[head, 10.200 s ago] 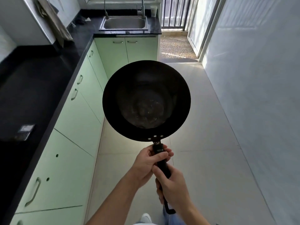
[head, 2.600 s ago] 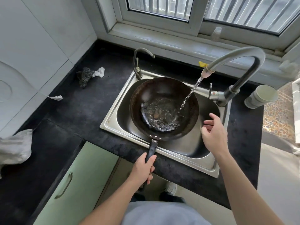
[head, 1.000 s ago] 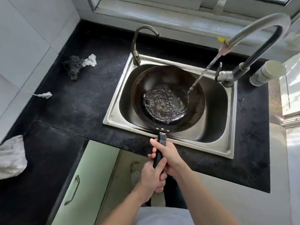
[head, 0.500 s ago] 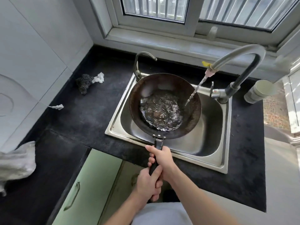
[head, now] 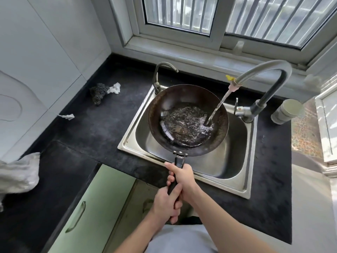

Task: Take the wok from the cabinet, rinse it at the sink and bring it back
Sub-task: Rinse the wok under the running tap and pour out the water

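On my feed I see a pale grey-white shirt at lower centre; bare forearms run up from the bottom edge to the left hand and right hand.

- Dark wire scourer pressed against a crumpled white tissue on the black countertop
- Smaller paper scrap dropped near the wall
- Grey cloth heaped at the far left
- Pale cup parked at the counter's right end, below the barred window
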The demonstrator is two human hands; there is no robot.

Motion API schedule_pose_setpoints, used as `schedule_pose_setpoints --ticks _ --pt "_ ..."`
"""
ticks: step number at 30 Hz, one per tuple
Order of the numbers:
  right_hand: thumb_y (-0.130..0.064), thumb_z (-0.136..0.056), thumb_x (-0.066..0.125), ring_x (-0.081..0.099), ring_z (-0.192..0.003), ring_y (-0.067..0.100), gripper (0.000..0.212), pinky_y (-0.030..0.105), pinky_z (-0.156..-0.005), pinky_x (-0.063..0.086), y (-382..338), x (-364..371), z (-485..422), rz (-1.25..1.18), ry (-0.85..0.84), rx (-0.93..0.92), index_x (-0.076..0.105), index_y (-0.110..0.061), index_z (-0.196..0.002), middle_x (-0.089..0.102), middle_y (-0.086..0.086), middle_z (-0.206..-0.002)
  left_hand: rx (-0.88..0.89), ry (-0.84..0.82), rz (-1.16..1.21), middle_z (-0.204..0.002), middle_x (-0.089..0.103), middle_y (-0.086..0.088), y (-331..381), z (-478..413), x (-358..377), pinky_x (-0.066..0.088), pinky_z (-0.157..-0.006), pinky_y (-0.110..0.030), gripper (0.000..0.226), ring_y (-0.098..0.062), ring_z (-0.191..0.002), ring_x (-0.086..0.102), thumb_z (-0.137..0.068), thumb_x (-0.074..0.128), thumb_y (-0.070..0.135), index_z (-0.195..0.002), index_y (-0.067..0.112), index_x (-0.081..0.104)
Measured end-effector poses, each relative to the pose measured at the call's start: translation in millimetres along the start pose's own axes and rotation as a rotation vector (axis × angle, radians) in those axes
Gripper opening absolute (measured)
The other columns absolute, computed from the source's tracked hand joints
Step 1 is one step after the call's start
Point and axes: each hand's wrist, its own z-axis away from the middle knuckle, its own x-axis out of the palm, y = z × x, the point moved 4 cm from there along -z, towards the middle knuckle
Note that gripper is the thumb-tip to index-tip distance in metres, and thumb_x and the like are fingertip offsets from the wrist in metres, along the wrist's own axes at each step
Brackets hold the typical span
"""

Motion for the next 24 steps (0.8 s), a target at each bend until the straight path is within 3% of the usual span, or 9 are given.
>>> schedule_pose_setpoints --ticks 7,12,24 --pt "0.000 -0.094 0.059 0.039 -0.040 0.011 0.023 0.025 -0.041 0.040 13 29 14 0.001 -0.005 -0.037 0.047 -0.012 -0.079 0.042 0.000 -0.053 0.016 -0.021 -0.008 -0.048 0.042 -0.004 -2 16 -30 0.030 -0.032 -0.020 0.035 -0.013 -0.030 0.032 -0.098 0.053 0.031 -0.074 0.006 0.046" --pt "-0.001 -0.095 0.057 0.038 -0.040 0.012 0.030 0.026 -0.041 0.041 34 33 24 -0.047 0.043 -0.031 0.045 -0.014 -0.071 0.041 0.000 -0.054 -0.012 -0.074 -0.045 -0.049 0.043 -0.004 -16 23 -45 0.031 -0.032 -0.020 0.035 -0.013 -0.030 0.033 -0.098 0.053 0.031 -0.076 0.004 0.047" --pt "-0.001 -0.095 0.058 0.040 -0.036 0.011 0.030 0.025 -0.040 0.041 20 5 17 -0.095 0.104 -0.019 0.043 -0.011 -0.071 0.042 0.000 -0.050 -0.053 -0.107 -0.055 -0.050 0.040 -0.005 -8 15 -18 0.027 -0.033 -0.019 0.034 -0.013 -0.031 0.029 -0.097 0.055 0.031 -0.075 0.007 0.046"
